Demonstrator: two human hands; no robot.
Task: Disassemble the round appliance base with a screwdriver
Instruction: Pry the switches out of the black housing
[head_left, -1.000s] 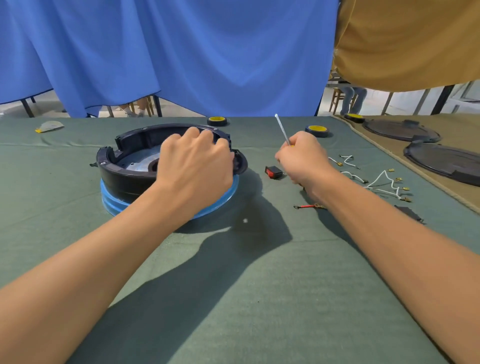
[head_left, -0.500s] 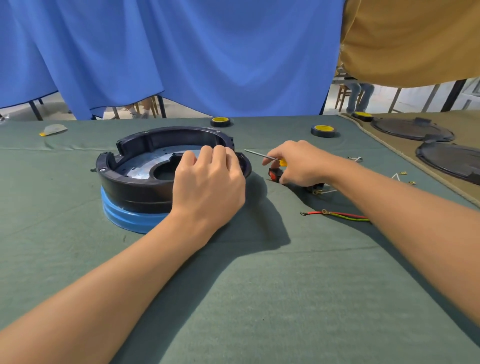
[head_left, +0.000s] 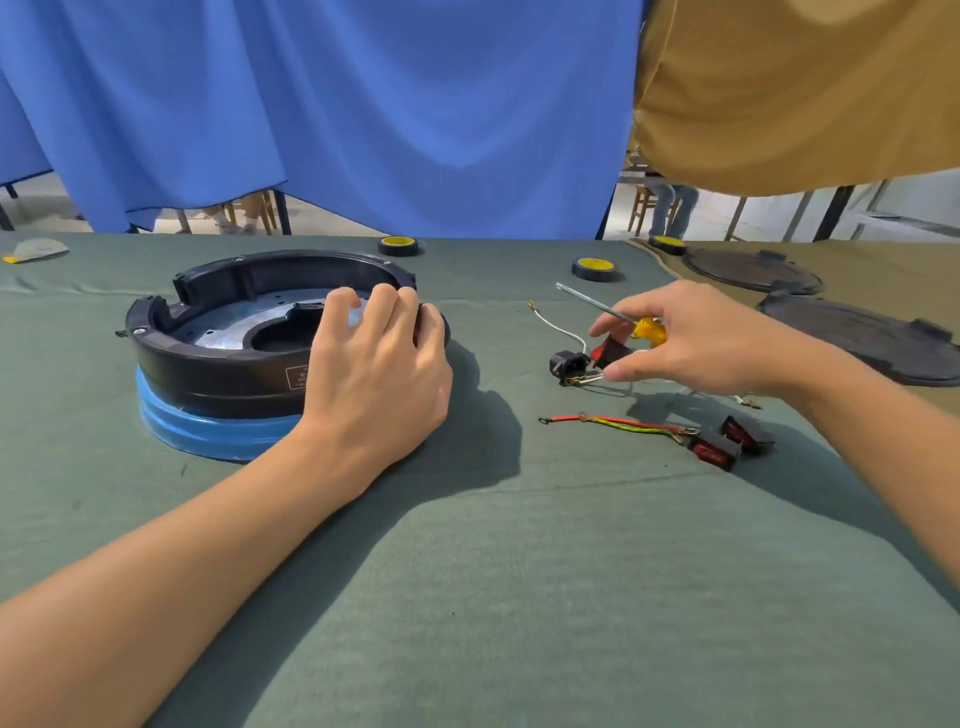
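The round appliance base (head_left: 223, 353) is a black ring with a blue lower band and a silver plate inside, standing on the green cloth at centre left. My left hand (head_left: 371, 371) grips its near right rim, fingers curled over the edge. To the right, my right hand (head_left: 696, 345) holds the screwdriver (head_left: 613, 314), whose yellow handle shows between the fingers and whose metal shaft points up and left. Just under that hand lie a red rocker switch (head_left: 605, 353) and a black socket part (head_left: 569, 364) with white wires.
Red and yellow-green wires (head_left: 618, 423) with two dark red switches (head_left: 727, 444) lie at right. Two tape rolls (head_left: 594, 268) sit near the far edge. Black round covers (head_left: 862, 338) rest on the tan cloth far right. A blue curtain hangs behind.
My right hand has drawn back to the right from the base, with the screwdriver tip now raised and away from the rim. The left hand has stayed on the base's rim.
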